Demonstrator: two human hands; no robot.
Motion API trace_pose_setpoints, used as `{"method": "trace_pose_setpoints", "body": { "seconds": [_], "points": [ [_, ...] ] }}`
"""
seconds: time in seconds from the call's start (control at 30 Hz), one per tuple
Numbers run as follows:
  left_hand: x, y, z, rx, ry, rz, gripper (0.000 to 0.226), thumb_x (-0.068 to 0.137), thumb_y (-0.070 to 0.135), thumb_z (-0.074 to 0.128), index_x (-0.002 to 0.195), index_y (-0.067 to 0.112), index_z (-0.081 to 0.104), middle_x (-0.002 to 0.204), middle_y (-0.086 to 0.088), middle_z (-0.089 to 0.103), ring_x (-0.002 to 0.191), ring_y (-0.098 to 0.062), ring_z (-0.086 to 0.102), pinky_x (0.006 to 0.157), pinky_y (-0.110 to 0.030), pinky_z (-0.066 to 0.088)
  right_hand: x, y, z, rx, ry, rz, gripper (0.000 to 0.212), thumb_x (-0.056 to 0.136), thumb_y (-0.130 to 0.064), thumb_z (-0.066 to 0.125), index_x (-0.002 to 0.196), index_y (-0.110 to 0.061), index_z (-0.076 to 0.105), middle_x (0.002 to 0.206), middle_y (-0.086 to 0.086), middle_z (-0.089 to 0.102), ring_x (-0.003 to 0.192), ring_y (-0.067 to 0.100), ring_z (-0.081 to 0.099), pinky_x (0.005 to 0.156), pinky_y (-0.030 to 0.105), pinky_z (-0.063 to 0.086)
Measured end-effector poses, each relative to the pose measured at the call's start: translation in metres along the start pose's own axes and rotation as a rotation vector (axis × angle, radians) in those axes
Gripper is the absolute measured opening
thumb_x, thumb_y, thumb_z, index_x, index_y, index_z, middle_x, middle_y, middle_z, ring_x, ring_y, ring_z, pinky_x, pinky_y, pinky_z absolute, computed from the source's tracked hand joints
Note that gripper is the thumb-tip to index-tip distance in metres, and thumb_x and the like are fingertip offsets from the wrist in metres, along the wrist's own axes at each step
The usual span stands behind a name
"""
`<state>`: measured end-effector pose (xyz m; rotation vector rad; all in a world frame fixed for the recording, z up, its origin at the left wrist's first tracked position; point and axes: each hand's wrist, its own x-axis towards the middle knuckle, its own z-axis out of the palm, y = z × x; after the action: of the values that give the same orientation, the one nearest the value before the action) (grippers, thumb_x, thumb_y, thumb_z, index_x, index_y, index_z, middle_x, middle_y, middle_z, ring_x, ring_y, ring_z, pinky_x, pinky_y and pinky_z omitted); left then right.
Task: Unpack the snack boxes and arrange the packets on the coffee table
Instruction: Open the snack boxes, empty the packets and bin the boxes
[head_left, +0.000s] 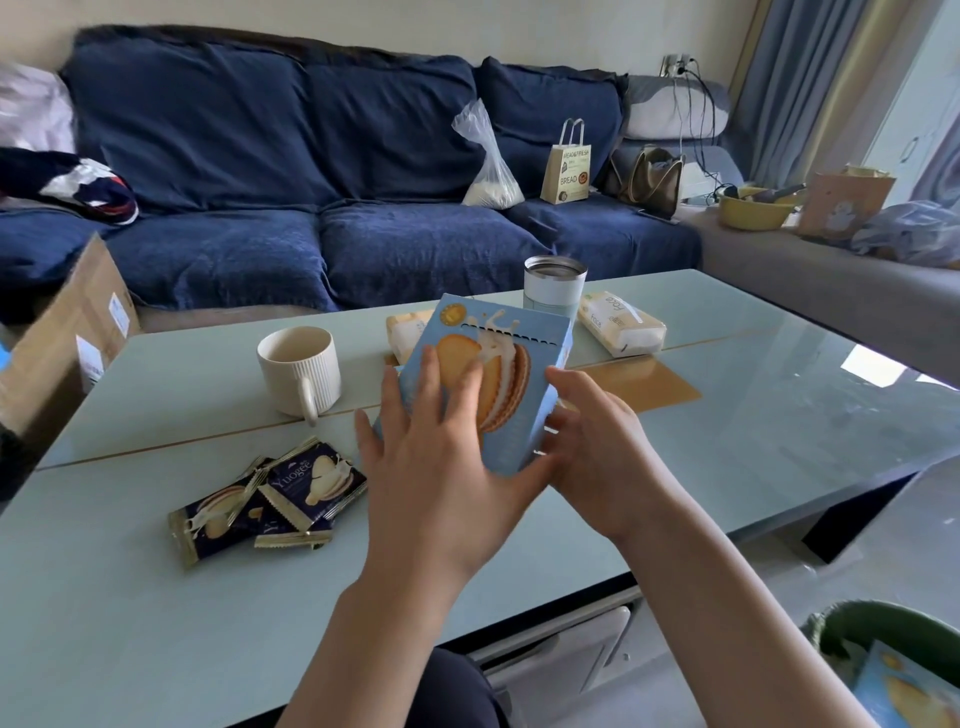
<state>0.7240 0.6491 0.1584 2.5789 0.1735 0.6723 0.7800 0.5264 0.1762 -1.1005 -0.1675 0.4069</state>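
Two bare forearms reach in from the bottom edge toward a pale blue-green surface (779, 395). Behind it runs a dark blue sofa (291, 171) carrying a clear plastic bag (485, 166), a small paper bag printed BREAD (567, 169) and a brown handbag (649, 179). A cardboard carton (62, 332) stands at the left edge of the view.

Held above the middle of the surface is a light blue snack box (511, 364), tilted, its front showing a cream sandwich biscuit. The left hand (441, 457) lies flat against the box front with fingers spread and straight. The right hand (597, 431) cups the box's right side, fingers curled round its lower edge.

Left of the hands, dark navy snack packets (265, 499) lie in an overlapping cluster on the surface. Beyond them stands a cream ribbed mug (298, 369). Behind the box are a white steel-rimmed tumbler (553, 286) and a pack of tissues (621, 325). At bottom right, a green bin (883, 631) holds another blue box.
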Motion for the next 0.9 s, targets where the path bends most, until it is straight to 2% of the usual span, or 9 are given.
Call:
{"method": "trace_pose_setpoints", "body": {
  "seconds": [0.03,0.13,0.2,0.37,0.57,0.67,0.73,0.8,0.9],
  "points": [
    [0.000,0.000,0.001,0.001,0.001,0.017,0.098,0.065,0.085,0.038,0.149,0.036,0.023,0.161,0.002,0.018,0.149,-0.032,0.013,0.115,-0.057,0.021,0.000,-0.001,0.000,0.028,-0.016,0.019,0.033,0.094,-0.026,0.051,0.114,-0.004,0.064,0.088,0.018,0.071,0.067,0.029,0.068,0.058,0.033,0.055],
    [0.004,-0.005,0.003,-0.082,0.046,0.081,0.090,0.073,0.062,0.066,0.147,0.030,0.027,0.152,0.004,0.036,0.140,-0.028,0.035,0.104,-0.050,0.042,0.002,-0.002,-0.002,0.079,-0.022,0.036,0.042,0.088,-0.035,0.056,0.117,-0.004,0.062,0.096,0.019,0.069,0.073,0.031,0.066,0.064,0.035,0.055],
    [0.004,-0.007,0.005,-0.105,0.085,0.129,0.086,0.075,0.049,0.074,0.147,0.030,0.031,0.150,0.006,0.040,0.137,-0.026,0.038,0.104,-0.046,0.044,0.003,0.000,-0.002,0.060,-0.017,0.015,0.037,0.095,-0.032,0.053,0.119,-0.006,0.064,0.097,0.017,0.070,0.075,0.030,0.064,0.066,0.036,0.053],
    [0.001,-0.010,0.007,-0.206,0.173,0.188,0.080,0.077,0.049,0.061,0.150,0.030,0.033,0.151,0.012,0.037,0.141,-0.026,0.037,0.112,-0.044,0.038,0.002,0.001,-0.002,0.047,-0.051,-0.035,0.030,0.097,-0.033,0.050,0.114,-0.014,0.067,0.095,0.011,0.071,0.071,0.024,0.064,0.059,0.031,0.051],
    [0.002,-0.011,0.009,-0.272,0.342,0.289,0.062,0.080,0.040,0.066,0.136,0.015,0.057,0.141,0.004,0.054,0.132,-0.012,0.050,0.098,-0.042,0.051,0.002,0.001,-0.001,0.107,-0.071,-0.046,0.037,0.088,-0.034,0.055,0.116,-0.012,0.066,0.100,0.013,0.069,0.065,0.023,0.063,0.060,0.031,0.056],
    [0.002,-0.013,0.009,-0.324,0.302,0.291,0.060,0.083,0.045,0.061,0.135,0.015,0.058,0.142,0.004,0.053,0.134,-0.014,0.048,0.102,-0.043,0.048,0.001,0.000,-0.002,0.114,-0.057,-0.045,0.036,0.094,-0.032,0.052,0.119,-0.008,0.065,0.096,0.013,0.071,0.057,0.019,0.065,0.058,0.032,0.058],
    [0.002,-0.015,0.007,-0.408,0.213,0.272,0.059,0.087,0.049,0.058,0.138,0.019,0.055,0.145,0.007,0.051,0.138,-0.012,0.042,0.108,-0.043,0.043,0.003,0.001,-0.004,0.095,-0.033,-0.039,0.037,0.096,-0.033,0.051,0.119,-0.008,0.065,0.100,0.015,0.070,0.070,0.024,0.067,0.076,0.043,0.060],
    [0.004,-0.017,0.005,-0.479,0.147,0.254,0.056,0.091,0.052,0.052,0.139,0.022,0.054,0.145,0.010,0.049,0.140,-0.008,0.039,0.112,-0.041,0.039,0.004,0.003,-0.005,0.075,0.005,-0.028,0.036,0.096,-0.035,0.052,0.117,-0.010,0.066,0.103,0.015,0.070,0.085,0.030,0.065,0.092,0.050,0.051],
    [0.006,-0.019,0.003,-0.470,0.136,0.256,0.055,0.094,0.053,0.045,0.138,0.022,0.055,0.145,0.011,0.049,0.140,-0.008,0.038,0.113,-0.037,0.037,0.004,0.005,-0.004,0.061,-0.005,-0.035,0.034,0.095,-0.036,0.052,0.115,-0.012,0.067,0.108,0.015,0.069,0.090,0.029,0.064,0.092,0.047,0.051]
  ]
}}
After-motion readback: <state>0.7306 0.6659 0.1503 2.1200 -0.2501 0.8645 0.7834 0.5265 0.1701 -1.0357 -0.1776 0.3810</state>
